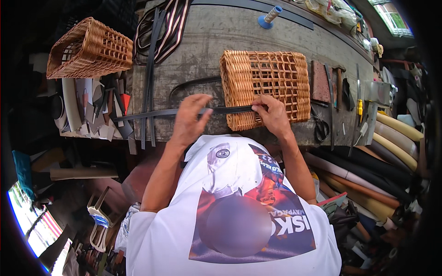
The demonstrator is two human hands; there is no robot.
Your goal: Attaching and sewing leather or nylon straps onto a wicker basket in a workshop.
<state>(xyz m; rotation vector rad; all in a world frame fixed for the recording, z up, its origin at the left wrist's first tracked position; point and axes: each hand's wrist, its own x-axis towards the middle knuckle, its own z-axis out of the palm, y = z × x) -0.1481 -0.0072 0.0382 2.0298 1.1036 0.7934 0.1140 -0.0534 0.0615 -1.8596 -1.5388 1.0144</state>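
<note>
The wicker basket [271,83] lies on its side on the worn table [202,50], a little right of centre in the frame, and the dark strap [230,110] crosses its near edge. From where I stand, the right hand [272,114] has thumb and forefinger pinched on the strap's end, right against the weave. The left hand [189,116] is spread wide over the strap, left of the basket — I cannot tell whether it touches it.

I'd judge the step in hand to be laying the strap along the basket and finding where its end should sit. A second dark band [186,84] curves out from the basket's left side; whether it is fastened there, I can't see.

The next move seems to call for keeping that pinch steady while the left hand takes up the loose length and draws it straight — otherwise the strap might skew across the canes. Scissors [321,130] lie just right of the basket, and a second basket [103,48] sits at upper left.
</note>
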